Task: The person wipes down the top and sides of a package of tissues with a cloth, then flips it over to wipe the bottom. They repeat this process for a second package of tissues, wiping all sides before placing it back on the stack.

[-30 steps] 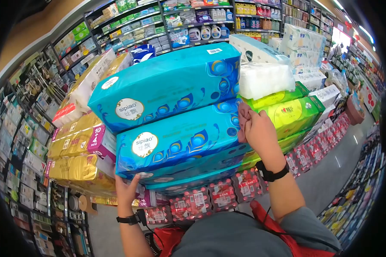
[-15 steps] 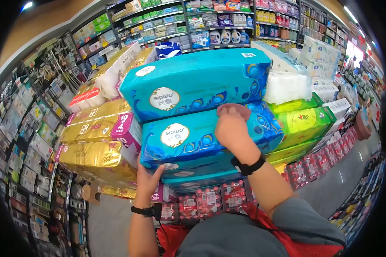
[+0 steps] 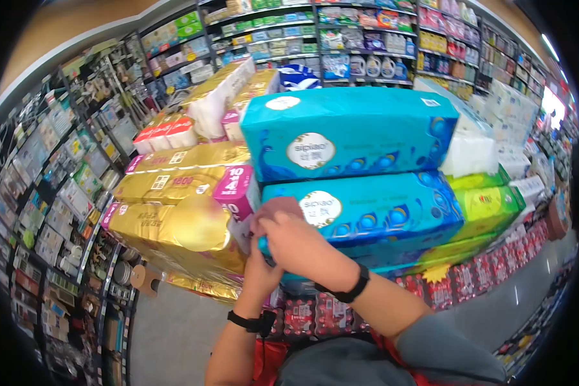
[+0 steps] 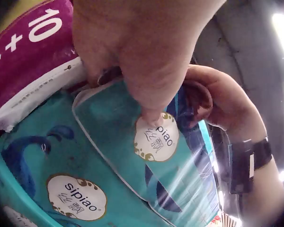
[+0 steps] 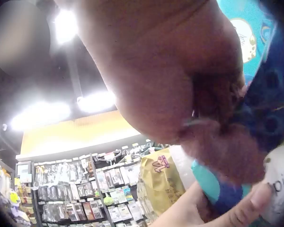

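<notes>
My right hand (image 3: pixel 302 244) holds a dusty-pink cloth (image 3: pixel 282 207) bunched under its fingers, at the left end of a blue sipiao tissue pack (image 3: pixel 392 202). Just below it, my left hand (image 3: pixel 261 276) grips that pack's lower left corner. In the left wrist view, the left thumb (image 4: pixel 154 113) presses on a round white label while the other fingers go behind the corner, partly hidden. A second blue sipiao pack (image 3: pixel 379 119) lies on top, set further back. The right wrist view shows the cloth (image 5: pixel 227 151) blurred, close above the left thumb (image 5: pixel 248 205).
Gold tissue packs (image 3: pixel 174 225) with purple ends stand against the blue stack's left side. Green packs (image 3: pixel 486 202) lie to the right. Red shrink-wrapped bottles (image 3: pixel 460 273) line the floor in front. Stocked shelves (image 3: pixel 367 45) run behind, with grey floor (image 3: pixel 167 328) at lower left.
My right hand has swept the cloth leftward from the lower blue pack's right end, across its top, to its left end. My left hand stays at the corner; the head view has turned left.
</notes>
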The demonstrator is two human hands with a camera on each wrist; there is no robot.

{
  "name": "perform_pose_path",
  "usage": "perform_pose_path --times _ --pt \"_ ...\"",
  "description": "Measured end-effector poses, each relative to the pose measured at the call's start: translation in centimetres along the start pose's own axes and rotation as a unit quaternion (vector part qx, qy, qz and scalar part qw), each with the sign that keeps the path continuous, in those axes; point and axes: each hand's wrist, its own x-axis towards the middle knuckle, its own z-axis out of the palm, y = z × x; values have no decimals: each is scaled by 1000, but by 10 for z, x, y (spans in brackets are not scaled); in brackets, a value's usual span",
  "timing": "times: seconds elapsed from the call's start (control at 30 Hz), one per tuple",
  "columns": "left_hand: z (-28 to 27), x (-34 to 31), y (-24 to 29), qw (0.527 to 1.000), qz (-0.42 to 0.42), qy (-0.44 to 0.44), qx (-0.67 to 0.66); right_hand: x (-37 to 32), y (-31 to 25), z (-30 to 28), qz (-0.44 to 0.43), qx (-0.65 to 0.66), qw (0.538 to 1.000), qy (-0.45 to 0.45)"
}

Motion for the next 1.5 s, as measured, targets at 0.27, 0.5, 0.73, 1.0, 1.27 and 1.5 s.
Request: perform_pose_path --times 0.27,0.5,0.73,1.0,1.27,1.5 --pt "1 0 12 997 -35 3 -63 -81 95 -118 188 -190 955 127" --pt "-1 1 14 999 -12 3 -48 -172 196 -195 333 -175 892 251" --pt "-1 -2 13 999 -16 12 -37 -171 188 -195 221 -96 945 222" --pt "-6 -2 20 999 -47 -5 -13 -160 161 -205 253 -320 901 144" --pt "-4 -3 20 999 -23 2 -27 -77 53 -95 90 -236 962 100" --pt "-5 -2 19 999 -26 0 -31 -116 90 -144 225 -275 923 149"
